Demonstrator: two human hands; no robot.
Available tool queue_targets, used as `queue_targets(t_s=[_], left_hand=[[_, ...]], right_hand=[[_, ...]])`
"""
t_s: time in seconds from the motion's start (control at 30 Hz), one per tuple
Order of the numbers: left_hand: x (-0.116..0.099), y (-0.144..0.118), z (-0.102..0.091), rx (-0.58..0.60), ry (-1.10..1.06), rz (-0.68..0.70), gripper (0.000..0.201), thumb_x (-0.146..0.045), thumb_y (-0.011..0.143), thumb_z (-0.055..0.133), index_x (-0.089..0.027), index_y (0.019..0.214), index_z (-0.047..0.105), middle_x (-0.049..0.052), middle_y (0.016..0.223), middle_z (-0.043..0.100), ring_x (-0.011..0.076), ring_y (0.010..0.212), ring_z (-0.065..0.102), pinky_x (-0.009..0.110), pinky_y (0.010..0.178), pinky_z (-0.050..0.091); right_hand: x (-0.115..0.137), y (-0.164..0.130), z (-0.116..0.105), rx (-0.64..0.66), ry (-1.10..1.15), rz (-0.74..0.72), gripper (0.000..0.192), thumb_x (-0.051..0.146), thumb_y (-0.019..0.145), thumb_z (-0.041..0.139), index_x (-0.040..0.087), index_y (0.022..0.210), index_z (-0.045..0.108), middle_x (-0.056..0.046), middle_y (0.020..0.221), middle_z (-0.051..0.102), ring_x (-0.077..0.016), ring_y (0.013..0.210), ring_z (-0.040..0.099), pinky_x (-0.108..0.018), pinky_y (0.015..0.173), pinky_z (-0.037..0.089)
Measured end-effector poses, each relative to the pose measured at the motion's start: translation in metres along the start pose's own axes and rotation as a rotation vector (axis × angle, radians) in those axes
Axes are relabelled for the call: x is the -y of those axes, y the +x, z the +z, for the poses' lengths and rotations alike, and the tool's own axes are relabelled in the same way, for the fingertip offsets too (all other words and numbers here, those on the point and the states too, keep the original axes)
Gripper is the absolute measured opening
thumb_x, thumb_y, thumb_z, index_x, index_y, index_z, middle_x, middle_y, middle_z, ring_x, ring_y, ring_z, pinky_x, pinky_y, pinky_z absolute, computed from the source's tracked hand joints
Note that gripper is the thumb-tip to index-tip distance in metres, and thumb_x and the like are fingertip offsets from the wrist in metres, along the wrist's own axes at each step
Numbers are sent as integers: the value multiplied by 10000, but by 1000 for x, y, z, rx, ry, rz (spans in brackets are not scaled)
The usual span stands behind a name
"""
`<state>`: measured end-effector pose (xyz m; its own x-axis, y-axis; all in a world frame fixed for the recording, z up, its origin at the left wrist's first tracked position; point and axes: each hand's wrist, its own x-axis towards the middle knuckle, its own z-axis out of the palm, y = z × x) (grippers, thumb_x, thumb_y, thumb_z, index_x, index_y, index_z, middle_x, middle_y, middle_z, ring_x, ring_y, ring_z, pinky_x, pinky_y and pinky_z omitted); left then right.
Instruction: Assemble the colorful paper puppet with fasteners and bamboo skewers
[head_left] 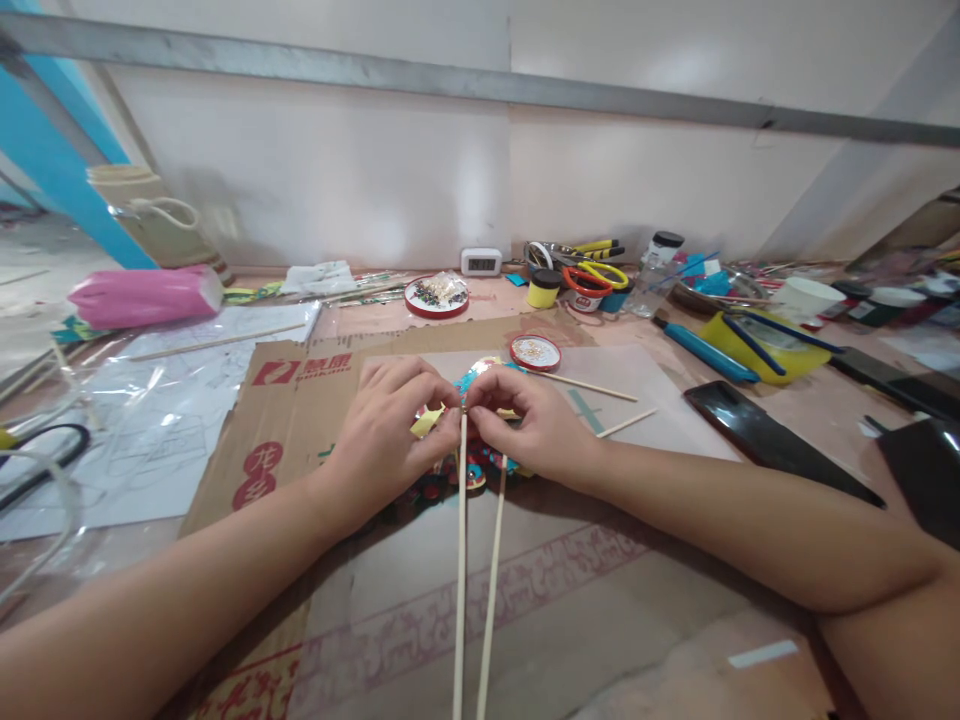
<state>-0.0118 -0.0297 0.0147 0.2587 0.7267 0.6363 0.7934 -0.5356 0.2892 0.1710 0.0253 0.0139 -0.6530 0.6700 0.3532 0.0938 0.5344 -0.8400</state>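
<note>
The coloured figure (471, 432) is being pinched at mid-cardboard (315, 400) between the left hand (390, 425) and right hand (525, 420), fingertips closed on it from either side, its two sticks (460, 580) running straight back toward the body

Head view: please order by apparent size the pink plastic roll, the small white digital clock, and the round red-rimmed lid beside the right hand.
1. Pink plastic roll
2. Round red-rimmed lid
3. Small white digital clock, only slightly smaller and farther from the camera, so unsure.
</note>
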Motion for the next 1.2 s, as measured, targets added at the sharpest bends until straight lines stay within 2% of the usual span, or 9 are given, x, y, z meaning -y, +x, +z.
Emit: queue_targets(t_s=[0.17,0.43,1.0,1.2], left_hand=[[2,0,2,8,-4,10,59,-173,866,575,-185,808,579,-2,821,573,159,802,540,339,791,385],[0,-1,1,0,-23,5,61,-170,876,575,-181,816,575,-1,838,575,158,820,544,336,798,387],[0,-2,1,4,-30,33,41,-169,877,575,-182,838,579,0,841,560,165,821,538,332,784,387],[1,-1,1,34,-50,53,48,-177,882,577,-187,837,565,-15,839,551,142,809,530,321,793,371]], right_hand=[[0,0,-2,-42,-163,-142,115,100,794,543,202,838,573,20,767,637,-112,701,587,-233,664,487],[-1,-1,0,-68,-199,-106,58,154,803,561,193,845,562,6,777,635,-118,696,588,-242,664,489],[1,-1,0,-72,-246,-145,58,147,786,536,197,812,549,19,737,623,-115,655,552,-227,628,445],[-1,-4,-2,-51,-319,-237,81,124,781,547,204,783,561,32,707,608,-108,645,544,-213,619,419]])
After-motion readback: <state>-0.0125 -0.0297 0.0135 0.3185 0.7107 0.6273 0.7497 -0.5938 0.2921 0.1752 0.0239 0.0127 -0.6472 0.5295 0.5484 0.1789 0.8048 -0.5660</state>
